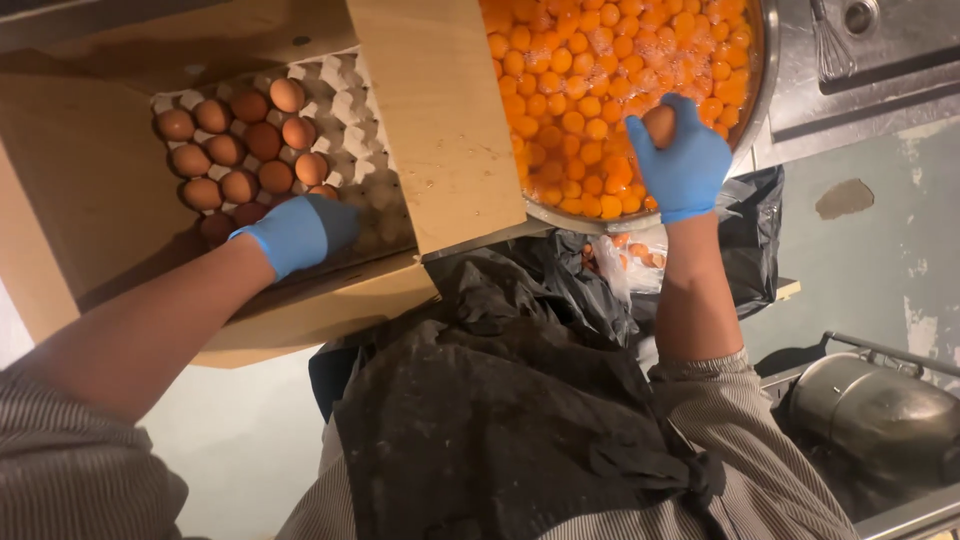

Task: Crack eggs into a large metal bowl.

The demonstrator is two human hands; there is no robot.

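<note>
Gripped egg, right hand, at bowl rim; left hand down in the egg tray.

Right hand (683, 165), blue-gloved, is curled closed around one brown egg (659, 124) over the near edge of the steel bowl (757, 95) of yolks (600, 80). Left hand (300, 230), also gloved, rests on the brown eggs (240, 150) in the cardboard tray (370, 130) inside the open box (440, 110); whether its fingers have closed on one cannot be told. Judged best practice: hold firm but light, crack on the rim, open low over the yolks so none break. Beyond: whisk (828, 45) on the steel counter (880, 70).
</note>
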